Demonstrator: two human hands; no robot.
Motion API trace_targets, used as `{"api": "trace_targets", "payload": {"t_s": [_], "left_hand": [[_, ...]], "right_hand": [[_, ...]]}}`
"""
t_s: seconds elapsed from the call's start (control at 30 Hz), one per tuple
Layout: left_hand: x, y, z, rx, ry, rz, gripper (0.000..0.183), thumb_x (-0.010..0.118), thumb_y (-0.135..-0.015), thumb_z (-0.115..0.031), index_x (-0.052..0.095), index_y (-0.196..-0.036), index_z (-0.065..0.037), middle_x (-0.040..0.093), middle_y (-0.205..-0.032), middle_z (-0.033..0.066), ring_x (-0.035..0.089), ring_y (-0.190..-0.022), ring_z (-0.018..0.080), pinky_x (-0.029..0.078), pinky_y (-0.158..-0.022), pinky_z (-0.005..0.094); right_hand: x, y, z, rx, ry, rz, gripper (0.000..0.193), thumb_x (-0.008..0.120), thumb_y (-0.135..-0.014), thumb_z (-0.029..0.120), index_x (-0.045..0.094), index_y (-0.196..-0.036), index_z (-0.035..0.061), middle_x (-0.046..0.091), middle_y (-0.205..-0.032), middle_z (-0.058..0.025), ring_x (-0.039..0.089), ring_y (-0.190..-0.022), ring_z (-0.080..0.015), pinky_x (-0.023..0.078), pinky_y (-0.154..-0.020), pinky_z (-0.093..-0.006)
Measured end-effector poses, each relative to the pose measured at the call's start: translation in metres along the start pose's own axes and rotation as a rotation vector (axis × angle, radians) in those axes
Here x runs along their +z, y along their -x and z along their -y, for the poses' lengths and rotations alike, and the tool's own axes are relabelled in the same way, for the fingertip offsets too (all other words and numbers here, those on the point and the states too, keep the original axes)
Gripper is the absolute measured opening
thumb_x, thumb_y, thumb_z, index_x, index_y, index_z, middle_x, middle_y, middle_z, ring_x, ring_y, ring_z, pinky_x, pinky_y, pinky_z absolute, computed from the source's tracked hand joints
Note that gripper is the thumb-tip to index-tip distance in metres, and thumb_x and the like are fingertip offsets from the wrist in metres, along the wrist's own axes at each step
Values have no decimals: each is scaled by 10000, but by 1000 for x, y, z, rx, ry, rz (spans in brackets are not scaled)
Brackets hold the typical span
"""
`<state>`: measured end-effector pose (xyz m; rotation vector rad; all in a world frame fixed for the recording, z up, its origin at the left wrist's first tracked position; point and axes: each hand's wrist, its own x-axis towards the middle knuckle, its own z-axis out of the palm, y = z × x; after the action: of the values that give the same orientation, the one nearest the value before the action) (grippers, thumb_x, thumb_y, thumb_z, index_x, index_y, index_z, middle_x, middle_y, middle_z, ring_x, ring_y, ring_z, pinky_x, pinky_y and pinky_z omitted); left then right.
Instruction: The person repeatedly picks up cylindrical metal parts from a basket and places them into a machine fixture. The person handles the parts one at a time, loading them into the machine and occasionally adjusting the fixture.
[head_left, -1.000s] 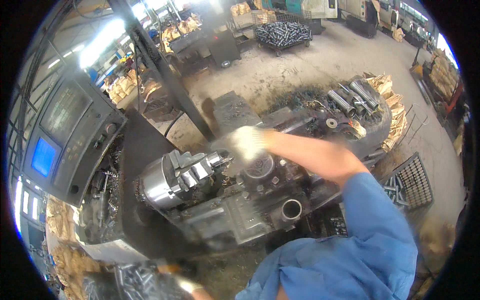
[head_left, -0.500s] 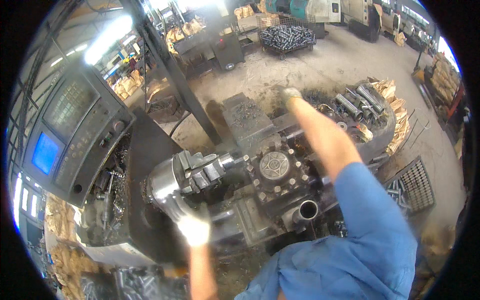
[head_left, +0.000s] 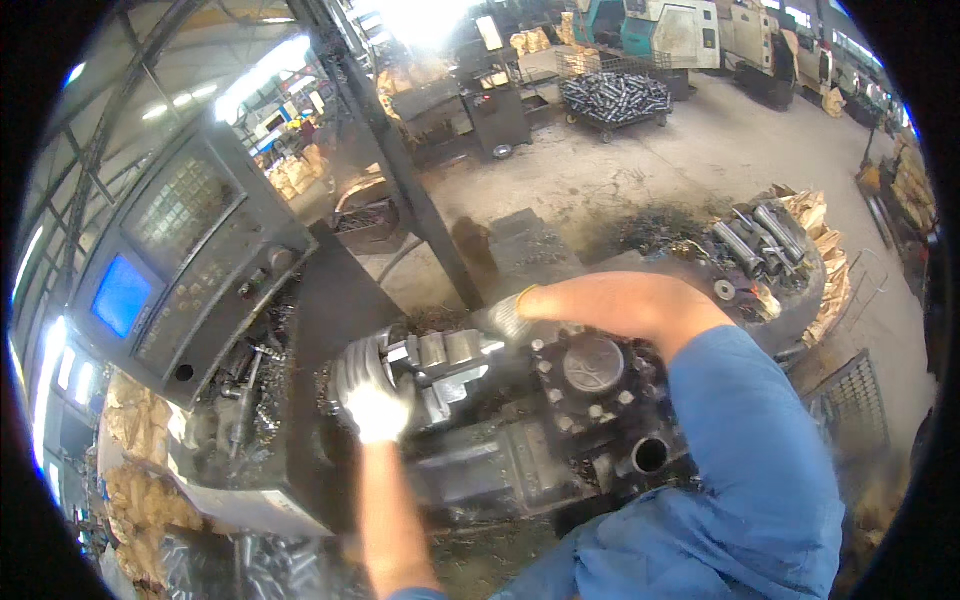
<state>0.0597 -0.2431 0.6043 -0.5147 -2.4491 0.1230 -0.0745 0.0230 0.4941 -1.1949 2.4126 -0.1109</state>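
My left hand, in a pale glove with grey fingers, lies against the rounded body of the metal lathe chuck. Its fingers stretch up over the chuck. Stepped jaws stick out toward the right, with a shiny metal end at their centre. Close by that end is my right hand, gloved with a yellowish cuff and reaching across from the right. Blur smears its fingers, so I cannot tell whether they touch or grip the metal. Right of the jaws stands the bolted tool turret.
A control panel with a blue screen rises at the left. Metal tubes and dark chips lie at the back right. An upright post stands behind the chuck. A wire cart of metal parts is farther back. An open pipe stands near me.
My right hand has come from beyond the turret back to the left, beside the chuck jaws. My left hand has shifted up along the chuck. The whole view has moved slightly.
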Motion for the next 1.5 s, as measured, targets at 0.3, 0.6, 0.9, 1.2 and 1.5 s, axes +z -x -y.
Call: {"api": "trace_targets", "payload": {"t_s": [0.3,0.6,0.9,1.2,1.5], "left_hand": [[33,26,14,-47,-12,-112,689,717,-791,-311,581,-1401,-21,612,-1416,215,542,-1351,433,362,-1179,625],[69,32,32,-72,-27,-109,771,754,-795,-386,549,-1456,-46,575,-1469,194,501,-1398,405,324,-1218,601],[6,156,-106,-269,1433,167,841,790,-926,-216,343,-1595,28,580,-1452,226,553,-1364,358,494,-1127,461],[43,215,-144,-1498,2102,619,578,837,-913,-232,589,-1402,-47,653,-1301,124,639,-1199,315,514,-1063,523],[104,263,-134,-1513,2527,542,362,610,-1019,-291,609,-1278,-38,657,-1142,85,653,-908,137,568,-719,236]], "right_hand": [[8,-1,-11,-116,-143,-118,717,821,-812,542,712,-1338,67,753,-1238,-212,712,-1137,-371,554,-959,-481],[-45,146,7,306,506,-469,333,804,-707,227,764,-1013,104,778,-928,-141,770,-839,-333,617,-723,-454],[63,195,253,62,-1154,-661,647,909,-856,354,667,-1354,21,775,-1156,-84,728,-1043,-173,593,-939,-330],[278,96,250,251,-1016,-536,615,703,-996,243,492,-1530,24,505,-1547,-153,539,-1381,-262,459,-1163,-381],[372,361,168,704,-1076,254,735,885,-796,458,676,-1371,51,781,-1134,-130,751,-960,-241,611,-827,-404]]}}
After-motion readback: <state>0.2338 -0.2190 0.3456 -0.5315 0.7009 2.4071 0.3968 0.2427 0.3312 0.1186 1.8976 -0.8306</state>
